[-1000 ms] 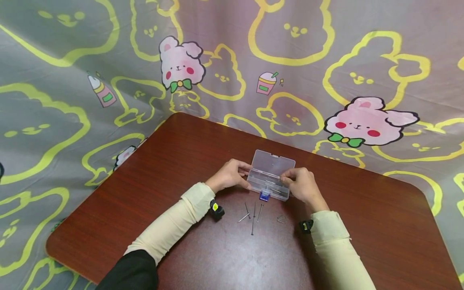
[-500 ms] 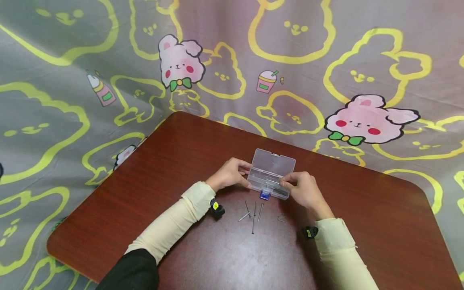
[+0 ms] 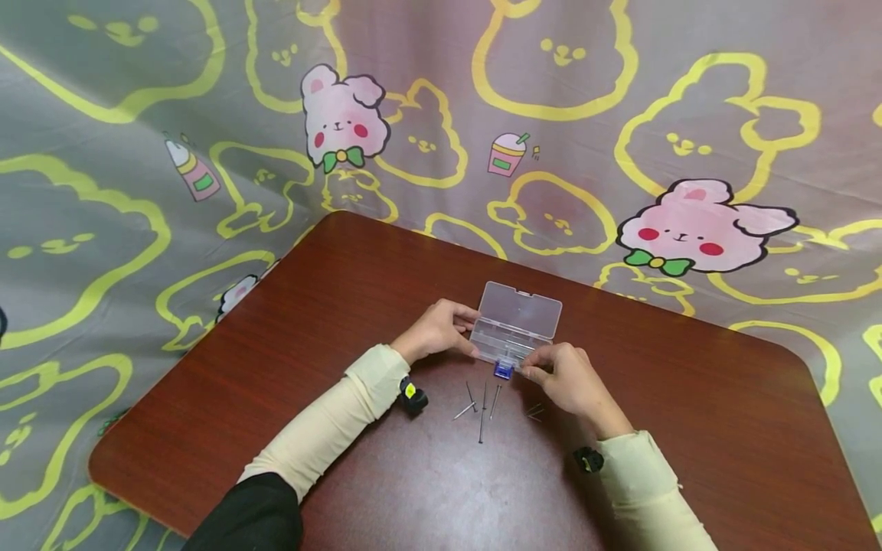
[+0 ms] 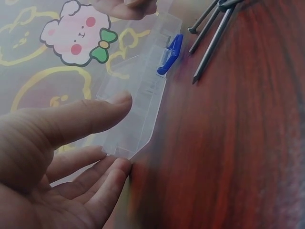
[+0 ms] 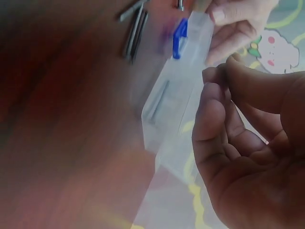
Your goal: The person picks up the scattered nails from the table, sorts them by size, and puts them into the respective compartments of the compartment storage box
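Observation:
A clear plastic box (image 3: pixel 482 350) stands on the table with its lid (image 3: pixel 520 308) raised and a blue latch (image 3: pixel 504 370) at the front. My left hand (image 3: pixel 436 332) holds the box's left end, thumb on one side and fingers on the other. In the right wrist view a thin nail (image 5: pixel 159 101) lies in a compartment of the box. My right hand (image 3: pixel 568 376) is at the front right corner, thumb and forefinger tips together; nothing shows between them. Several large nails (image 3: pixel 481 422) lie on the table before the box. Small nails (image 3: pixel 534 414) lie to their right.
The dark red wooden table (image 3: pixel 331 298) has rounded corners. A grey curtain (image 3: pixel 427 46) printed with yellow outlines and pink rabbits hangs behind it and along the left side.
My right hand has drawn back from over the box's right compartment toward its front edge, near the latch. My left hand keeps its hold on the left end.

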Tool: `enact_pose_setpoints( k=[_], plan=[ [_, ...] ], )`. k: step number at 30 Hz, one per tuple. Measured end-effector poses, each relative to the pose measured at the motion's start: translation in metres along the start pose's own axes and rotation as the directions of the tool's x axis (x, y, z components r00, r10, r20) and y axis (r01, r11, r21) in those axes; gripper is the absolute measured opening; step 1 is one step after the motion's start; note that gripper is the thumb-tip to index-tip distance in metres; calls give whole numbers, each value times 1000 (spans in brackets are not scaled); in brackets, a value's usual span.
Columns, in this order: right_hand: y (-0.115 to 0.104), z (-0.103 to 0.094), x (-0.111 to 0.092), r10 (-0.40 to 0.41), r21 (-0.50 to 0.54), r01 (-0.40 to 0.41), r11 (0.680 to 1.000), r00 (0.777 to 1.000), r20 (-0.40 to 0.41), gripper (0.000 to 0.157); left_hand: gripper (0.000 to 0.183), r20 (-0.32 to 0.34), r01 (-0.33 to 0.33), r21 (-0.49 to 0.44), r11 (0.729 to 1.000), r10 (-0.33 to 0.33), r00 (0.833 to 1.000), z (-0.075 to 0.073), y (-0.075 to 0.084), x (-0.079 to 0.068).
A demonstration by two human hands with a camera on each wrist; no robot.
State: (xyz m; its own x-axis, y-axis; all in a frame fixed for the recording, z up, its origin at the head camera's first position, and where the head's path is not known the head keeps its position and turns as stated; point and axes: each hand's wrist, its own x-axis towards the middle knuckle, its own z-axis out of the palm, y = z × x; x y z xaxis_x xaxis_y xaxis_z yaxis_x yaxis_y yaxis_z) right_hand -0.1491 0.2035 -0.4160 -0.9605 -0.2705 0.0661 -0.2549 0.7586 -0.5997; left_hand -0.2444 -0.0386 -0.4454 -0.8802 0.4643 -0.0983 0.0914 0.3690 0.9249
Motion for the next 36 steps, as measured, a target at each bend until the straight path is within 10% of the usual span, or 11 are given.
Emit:
enact_pose_setpoints(
  k=[13,36],
  plan=[
    [-17,21,-1,-198,-70,209,975,971,136,10,70,-4,9,-7,1000,-9,1000,0,1,-2],
    [-26,22,-5,-155,-272,232,934,949,276,29,70,0,6,-21,1000,-6,1000,0,2,-2]
  ],
)
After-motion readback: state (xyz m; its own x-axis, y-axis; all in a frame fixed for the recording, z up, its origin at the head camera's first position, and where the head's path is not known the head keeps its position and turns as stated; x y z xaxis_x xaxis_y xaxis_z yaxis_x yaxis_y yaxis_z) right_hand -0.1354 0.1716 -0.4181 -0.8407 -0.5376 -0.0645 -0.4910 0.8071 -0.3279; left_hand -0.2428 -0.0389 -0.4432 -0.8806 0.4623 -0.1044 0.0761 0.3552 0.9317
